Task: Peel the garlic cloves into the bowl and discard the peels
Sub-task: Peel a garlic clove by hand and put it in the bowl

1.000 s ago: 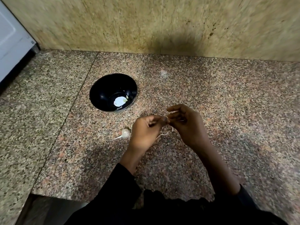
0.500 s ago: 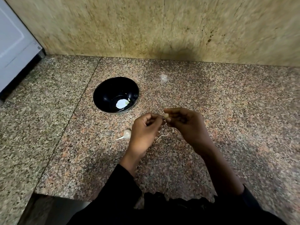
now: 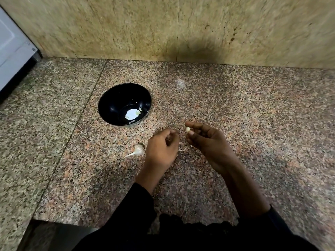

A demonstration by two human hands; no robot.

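Near the middle of the head view, the right hand [image 3: 206,140] pinches a pale garlic clove [image 3: 188,130] between thumb and fingertips, its long axis roughly upright in the frame. Up and to the left of it sits the black bowl [image 3: 108,104] on the speckled desk [image 3: 253,124], a pale patch at its bottom that could be glare or garlic. The right hand is the nearer to carry the clove there. Just left, the left hand [image 3: 161,149] has its fingers curled; whether they hold peel I cannot tell. Left of it lies a garlic piece [image 3: 138,150] with a stem. Thin peel scraps [image 3: 183,149] between the hands are mostly hidden.
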